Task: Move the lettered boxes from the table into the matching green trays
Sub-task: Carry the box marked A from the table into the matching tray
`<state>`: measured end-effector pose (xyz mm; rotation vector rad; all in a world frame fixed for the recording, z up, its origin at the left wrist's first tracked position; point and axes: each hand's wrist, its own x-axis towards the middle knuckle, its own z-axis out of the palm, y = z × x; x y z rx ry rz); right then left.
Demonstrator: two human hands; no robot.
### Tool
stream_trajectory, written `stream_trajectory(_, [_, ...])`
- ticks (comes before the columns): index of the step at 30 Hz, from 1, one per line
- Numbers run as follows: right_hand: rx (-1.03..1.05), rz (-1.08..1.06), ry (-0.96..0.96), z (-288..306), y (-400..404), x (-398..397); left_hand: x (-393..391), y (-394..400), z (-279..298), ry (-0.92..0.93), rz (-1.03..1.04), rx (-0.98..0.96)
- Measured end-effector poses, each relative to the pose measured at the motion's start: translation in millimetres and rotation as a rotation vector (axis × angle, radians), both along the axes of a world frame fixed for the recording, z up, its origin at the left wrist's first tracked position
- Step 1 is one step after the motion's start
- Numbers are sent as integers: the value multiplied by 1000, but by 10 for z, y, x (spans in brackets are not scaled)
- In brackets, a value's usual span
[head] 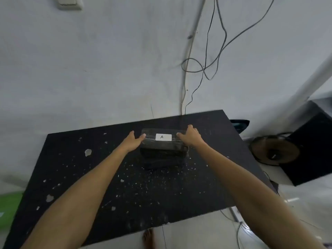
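A black box wrapped in clear tape [162, 146] sits near the far middle of the black table [89, 177]. A white label with the letter A is stuck on its top face. My left hand [133, 141] presses against the box's left end, thumb on the top edge. On the opposite end my right hand [191, 135] clasps the box, fingers curled over the far corner. Whether the box is lifted off the table I cannot tell. A strip of green, perhaps a tray [9, 207], shows at the left edge, mostly cut off.
The table top is speckled with white chips and scratches. It stands against a grey wall with hanging cables [206, 65]. To the right on the floor are a black speaker cabinet [309, 151] and a coiled cable reel [274, 151]. A bare foot [148, 238] shows below the table's near edge.
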<state>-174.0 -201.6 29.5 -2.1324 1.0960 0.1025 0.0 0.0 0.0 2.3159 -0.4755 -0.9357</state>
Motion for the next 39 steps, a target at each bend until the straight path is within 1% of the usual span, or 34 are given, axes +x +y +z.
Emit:
stream_trajectory(3, [29, -73, 77, -144, 18, 47, 120, -105, -85, -13, 18, 29])
stream_trajectory(5, [78, -97, 84, -250, 44, 56, 129, -153, -159, 45, 21, 32])
stream_trajectory(9, [179, -171, -26, -357, 100, 96, 87, -213, -303, 149, 16, -40])
stream_trajectory(12, [139, -200, -90, -373, 112, 122, 11, -261, -326, 140, 141, -92])
stream_trajectory(14, [90, -211, -144, -251, 81, 156, -12, -307, -218, 107, 210, -126])
stream_trajectory(17, [-27, -217, -257, 123, -16, 252, 32, -422, 142, 4, 250, -254])
stream_trajectory(22, [-196, -220, -523, 1048, -144, 412, 124, -656, 1089, -236, 324, -535])
stream_trajectory(26, [-310, -239, -728, 1782, -139, 427, 140, -750, 1832, -373, 346, -705])
stream_trajectory(30, [-414, -277, -887, 2402, -104, 361, 38, -764, 2458, -470, 341, -884])
stream_trajectory(35, [-501, -310, -1058, 2930, -42, 276, -148, -774, 3085, -579, 345, -1007])
stream_trajectory(39, [-512, -307, -1155, 3157, -19, 212, -237, -760, 3349, -649, 364, -1041])
